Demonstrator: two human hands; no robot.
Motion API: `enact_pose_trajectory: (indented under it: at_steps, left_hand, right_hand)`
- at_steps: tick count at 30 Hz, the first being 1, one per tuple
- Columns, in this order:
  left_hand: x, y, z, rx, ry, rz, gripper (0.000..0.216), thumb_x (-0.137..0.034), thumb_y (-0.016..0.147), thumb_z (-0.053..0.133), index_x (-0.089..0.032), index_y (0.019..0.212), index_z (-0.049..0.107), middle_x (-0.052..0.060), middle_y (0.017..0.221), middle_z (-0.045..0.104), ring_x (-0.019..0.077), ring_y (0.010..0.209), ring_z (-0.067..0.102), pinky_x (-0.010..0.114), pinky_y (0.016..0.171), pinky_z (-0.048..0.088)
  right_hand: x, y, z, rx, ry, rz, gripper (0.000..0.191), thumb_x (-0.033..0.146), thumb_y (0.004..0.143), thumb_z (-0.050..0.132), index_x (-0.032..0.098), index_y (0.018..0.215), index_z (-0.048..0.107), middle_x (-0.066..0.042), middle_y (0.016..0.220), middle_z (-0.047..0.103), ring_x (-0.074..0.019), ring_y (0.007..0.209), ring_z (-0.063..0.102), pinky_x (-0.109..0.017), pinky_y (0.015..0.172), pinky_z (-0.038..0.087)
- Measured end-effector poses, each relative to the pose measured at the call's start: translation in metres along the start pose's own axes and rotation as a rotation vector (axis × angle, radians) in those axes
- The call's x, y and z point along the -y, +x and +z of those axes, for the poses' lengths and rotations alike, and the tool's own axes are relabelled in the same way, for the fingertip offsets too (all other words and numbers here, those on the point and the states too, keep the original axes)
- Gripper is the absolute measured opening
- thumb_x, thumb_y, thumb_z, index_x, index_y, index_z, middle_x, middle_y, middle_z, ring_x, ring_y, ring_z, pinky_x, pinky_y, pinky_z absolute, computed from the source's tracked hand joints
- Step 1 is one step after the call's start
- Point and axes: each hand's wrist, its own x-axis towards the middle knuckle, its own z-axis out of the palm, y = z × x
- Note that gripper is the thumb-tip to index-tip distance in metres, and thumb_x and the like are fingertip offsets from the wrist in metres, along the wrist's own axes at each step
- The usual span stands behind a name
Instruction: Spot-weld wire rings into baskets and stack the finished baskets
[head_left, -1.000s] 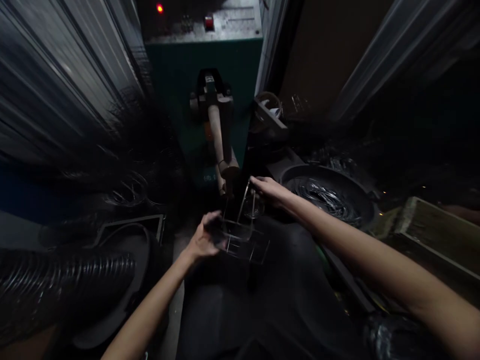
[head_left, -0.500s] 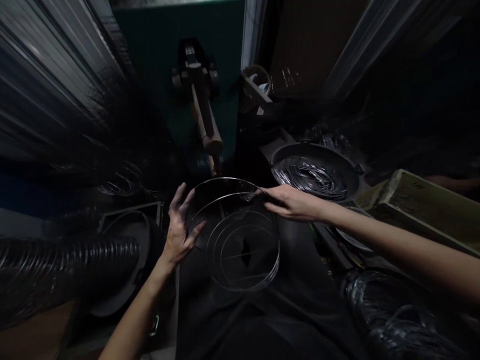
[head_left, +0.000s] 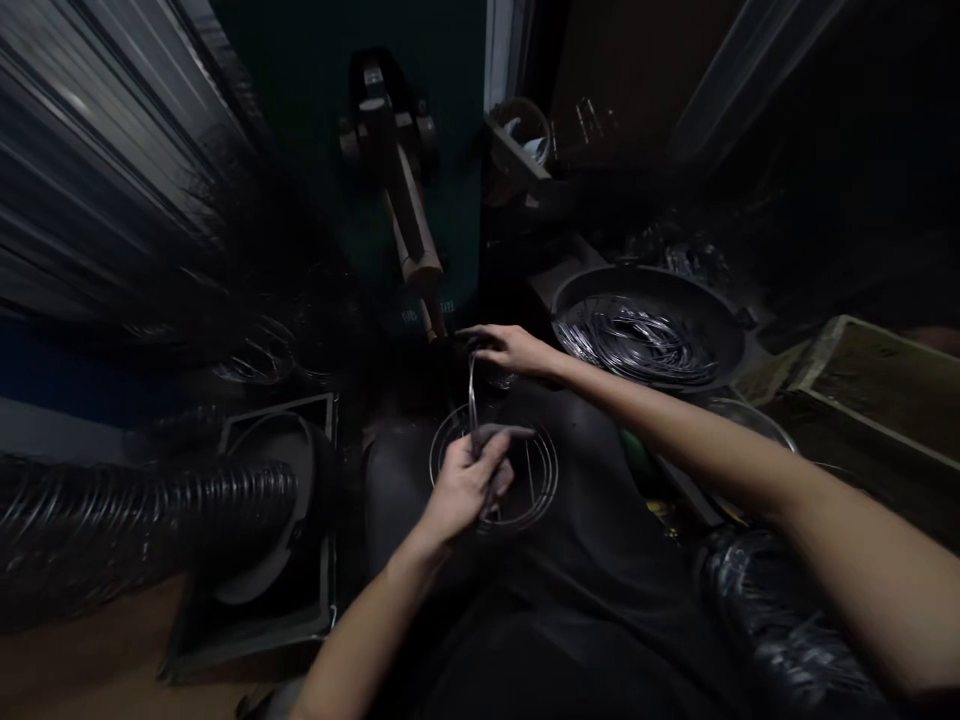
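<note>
My left hand (head_left: 474,475) is closed round the lower part of a thin metal wire ring (head_left: 472,385), which shows nearly edge-on. My right hand (head_left: 514,350) pinches the upper end of this ring between thumb and fingers, close to the copper-coloured tip (head_left: 433,322) of a machine arm. Below and behind my left hand is a round wire frame (head_left: 553,470) of concentric hoops with straight bars, over the dark cloth on my lap. My left hand hides part of this frame.
The machine's thick arm (head_left: 409,225) comes down from a green panel (head_left: 292,110). On the right stand a round pan (head_left: 731,330) with wire pieces (head_left: 637,340) and a yellowish box (head_left: 885,390). Many wire hoops (head_left: 150,510) lie at left beside a dark tray (head_left: 330,540).
My left hand has moved right and closed on the wire ring. My right hand has shifted left and up towards the machine tip. The ring has turned from face-on to edge-on.
</note>
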Motion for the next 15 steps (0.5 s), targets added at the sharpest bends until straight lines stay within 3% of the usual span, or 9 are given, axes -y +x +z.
enact_pose_trajectory:
  at_steps: [3, 6, 10, 15]
  left_hand:
    - [0.007, 0.027, 0.019, 0.015, -0.142, -0.010, 0.041, -0.052, 0.080, 0.056, -0.016, 0.100, 0.058, -0.010, 0.044, 0.037, 0.0013, 0.028, 0.022, 0.015, 0.031, 0.023]
    - [0.004, 0.046, 0.009, -0.046, -0.275, 0.020, 0.044, -0.054, 0.074, 0.063, -0.016, 0.095, 0.056, -0.010, 0.049, 0.037, -0.0005, 0.031, 0.021, 0.014, 0.035, 0.027]
    - [-0.003, 0.052, -0.015, -0.103, -0.365, 0.035, 0.043, -0.053, 0.072, 0.065, -0.014, 0.089, 0.058, -0.006, 0.056, 0.045, 0.0044, 0.046, 0.044, 0.019, 0.050, 0.042]
    - [0.001, 0.049, -0.030, -0.138, -0.181, 0.006, 0.033, -0.041, 0.071, 0.070, -0.012, 0.083, 0.060, -0.002, 0.061, 0.055, 0.0060, 0.049, 0.053, 0.017, 0.048, 0.041]
  right_hand:
    - [0.007, 0.016, 0.017, 0.032, -0.287, -0.128, 0.047, 0.008, 0.083, 0.050, 0.022, 0.128, 0.053, -0.009, 0.115, 0.059, -0.0187, 0.093, 0.059, -0.029, 0.082, 0.043]
    - [0.018, 0.021, 0.023, 0.088, -0.505, -0.176, 0.055, 0.005, 0.085, 0.044, 0.028, 0.134, 0.046, -0.009, 0.121, 0.054, -0.0176, 0.086, 0.060, -0.027, 0.073, 0.043]
    - [0.019, 0.015, 0.020, 0.133, -0.526, -0.089, 0.054, 0.010, 0.088, 0.041, 0.026, 0.140, 0.037, -0.010, 0.125, 0.051, -0.0180, 0.087, 0.061, -0.025, 0.067, 0.043]
    - [0.021, 0.000, 0.021, 0.133, -0.479, -0.047, 0.060, 0.009, 0.088, 0.041, 0.025, 0.144, 0.028, -0.010, 0.127, 0.051, -0.0201, 0.091, 0.060, -0.026, 0.070, 0.046]
